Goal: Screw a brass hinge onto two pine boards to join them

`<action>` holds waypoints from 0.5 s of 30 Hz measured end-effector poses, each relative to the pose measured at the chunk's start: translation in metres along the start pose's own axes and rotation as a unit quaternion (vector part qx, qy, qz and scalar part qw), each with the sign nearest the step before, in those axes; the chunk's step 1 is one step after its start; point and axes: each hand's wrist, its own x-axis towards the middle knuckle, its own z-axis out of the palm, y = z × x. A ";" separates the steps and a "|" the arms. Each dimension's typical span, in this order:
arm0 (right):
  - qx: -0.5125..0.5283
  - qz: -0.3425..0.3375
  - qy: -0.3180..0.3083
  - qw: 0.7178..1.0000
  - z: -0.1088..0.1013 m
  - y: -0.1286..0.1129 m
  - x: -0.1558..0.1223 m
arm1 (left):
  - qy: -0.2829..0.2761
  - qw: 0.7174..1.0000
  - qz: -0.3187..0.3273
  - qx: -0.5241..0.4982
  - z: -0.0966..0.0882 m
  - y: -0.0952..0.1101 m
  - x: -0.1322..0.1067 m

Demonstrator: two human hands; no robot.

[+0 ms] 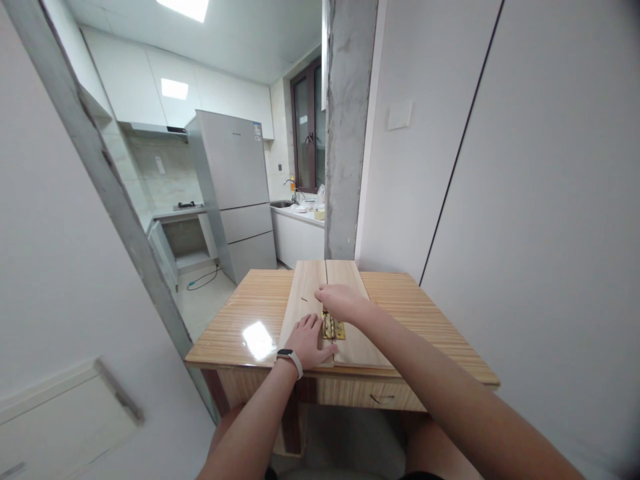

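Observation:
Two pale wooden boards lie side by side on the table, with a narrow seam between them. A brass hinge spans the seam near my hands. Flat on the left board rests my left hand, fingers spread, thumb reaching across the seam just below the hinge; a wristband is on that wrist. My right hand is closed above the hinge's far end, and whatever its fingers hold is hidden. A small screw lies on the left board, left of my right hand.
The wood-grain table has a drawer in front. White walls stand close on both sides. Beyond the opening are a grey refrigerator, a sink counter and a cable on the floor.

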 end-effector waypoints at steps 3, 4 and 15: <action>0.009 -0.020 0.002 1.000 0.003 -0.001 -0.001 | 0.001 1.000 -0.002 -0.001 0.000 0.000 0.000; 0.008 -0.021 0.004 1.000 0.004 -0.001 -0.002 | 0.001 1.000 -0.002 -0.001 0.000 0.000 0.000; -0.005 0.005 -0.011 1.000 0.002 0.003 0.002 | 0.000 1.000 -0.002 -0.002 -0.001 0.000 0.000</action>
